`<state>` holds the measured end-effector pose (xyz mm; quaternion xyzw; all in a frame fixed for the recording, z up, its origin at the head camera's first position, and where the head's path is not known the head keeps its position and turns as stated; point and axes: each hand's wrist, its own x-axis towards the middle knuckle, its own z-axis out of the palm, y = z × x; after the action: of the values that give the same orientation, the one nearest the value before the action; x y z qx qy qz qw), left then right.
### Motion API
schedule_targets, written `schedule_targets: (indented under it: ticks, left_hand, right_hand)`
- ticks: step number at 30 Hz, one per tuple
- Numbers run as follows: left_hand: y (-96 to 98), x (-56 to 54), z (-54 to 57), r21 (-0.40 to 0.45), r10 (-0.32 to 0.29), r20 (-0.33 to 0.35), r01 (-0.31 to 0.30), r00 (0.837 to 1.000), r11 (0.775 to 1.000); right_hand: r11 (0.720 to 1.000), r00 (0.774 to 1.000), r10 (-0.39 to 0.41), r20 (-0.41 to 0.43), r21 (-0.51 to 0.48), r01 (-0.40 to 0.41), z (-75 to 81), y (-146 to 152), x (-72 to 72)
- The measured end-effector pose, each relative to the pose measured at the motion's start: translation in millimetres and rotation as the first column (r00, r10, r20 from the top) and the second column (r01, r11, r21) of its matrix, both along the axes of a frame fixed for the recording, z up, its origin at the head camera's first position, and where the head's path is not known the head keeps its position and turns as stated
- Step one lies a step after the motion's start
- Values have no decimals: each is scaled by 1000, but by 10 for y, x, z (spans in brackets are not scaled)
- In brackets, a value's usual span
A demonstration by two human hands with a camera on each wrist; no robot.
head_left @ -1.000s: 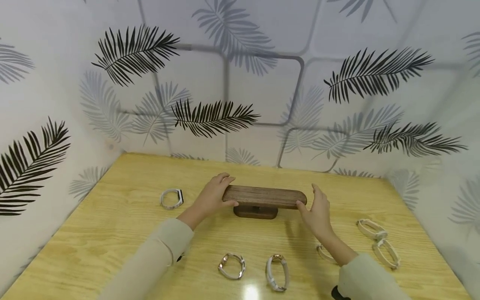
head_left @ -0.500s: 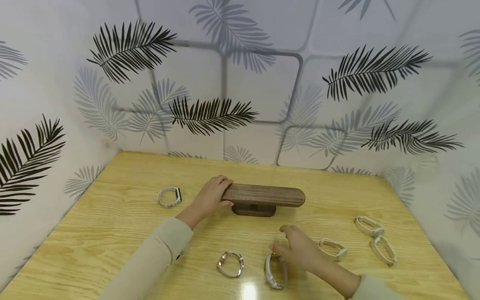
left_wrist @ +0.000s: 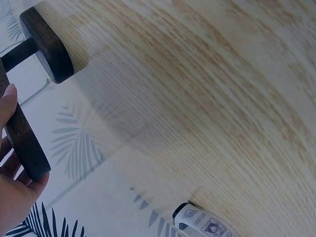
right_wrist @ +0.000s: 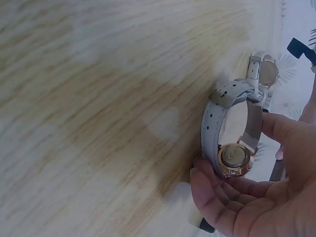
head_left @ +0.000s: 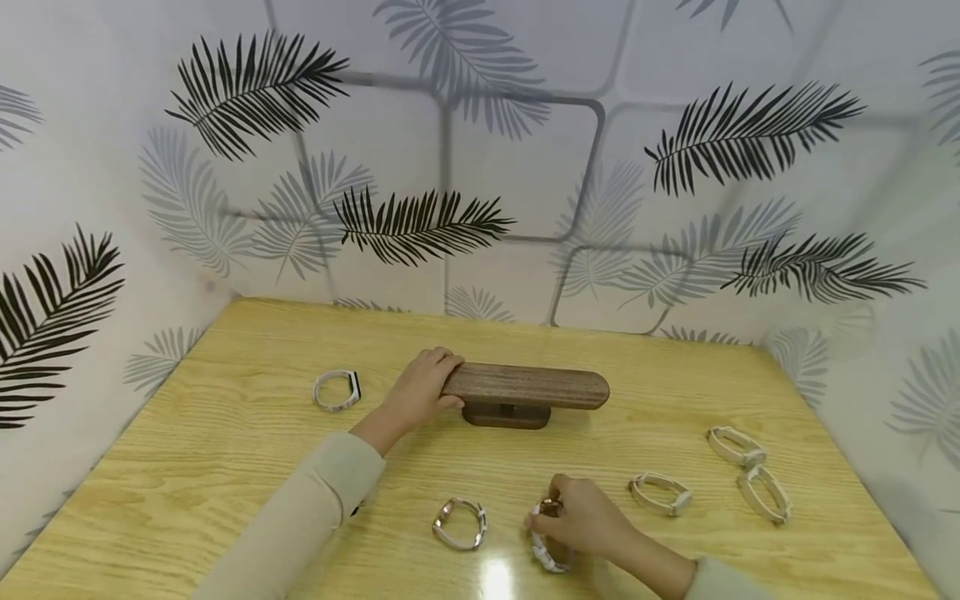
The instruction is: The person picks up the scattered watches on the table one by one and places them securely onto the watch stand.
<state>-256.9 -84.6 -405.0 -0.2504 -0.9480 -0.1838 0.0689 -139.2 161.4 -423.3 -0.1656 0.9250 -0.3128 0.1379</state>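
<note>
My left hand (head_left: 416, 392) grips the left end of a dark wooden T-bar watch stand (head_left: 525, 387), whose rounded bar sits on a small oblong base. In the left wrist view the fingers curl round the bar's end. My right hand (head_left: 592, 517) holds a wristwatch (right_wrist: 212, 133) with a white strap and a rose-gold case, its back showing. Fingers lie under the case and the thumb is at the strap, which forms a closed loop. A second wristwatch (head_left: 444, 514), with a rose-gold case and pale strap, lies on its side to the left.
A white printed fitness band (head_left: 356, 385) lies left of the stand. To the right on the wooden table (head_left: 225, 467) lie several pale watches, such as one watch (head_left: 681, 502) near my right wrist and another watch (head_left: 754, 457) farther back. A leaf-patterned wall (head_left: 510, 275) encloses the table.
My right hand has let go of the stand's right end, come down towards the front and taken hold of the white-strapped wristwatch. The left hand stays on the stand.
</note>
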Motion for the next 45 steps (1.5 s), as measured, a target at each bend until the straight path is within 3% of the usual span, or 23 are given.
schedule_targets:
  ticks: [8,16,25,35,41,45]
  left_hand:
    - [6,-10,17,9,2,-10,-2,1000,1000]
    - [19,13,43,19,9,-2,-9,1000,1000]
    - [10,6,19,15,8,-12,-8,1000,1000]
    - [2,11,-4,9,-3,-39,3,999,1000]
    - [17,32,18,-50,8,-39,-10,999,999]
    - [53,82,31,-118,-3,-153,-15,988,993]
  right_hand:
    - [995,999,-30,-45,-99,25,54,19,-42]
    - [952,987,-96,-133,-301,52,66,60,-75]
    - [916,940,-145,-308,-401,10,2,83,-77]
    - [921,889,-177,-423,-389,-2,-63,84,-90]
    - [877,892,-192,-410,-479,-32,-10,56,-97]
    - [841,911,-230,-343,-541,9,22,43,-113]
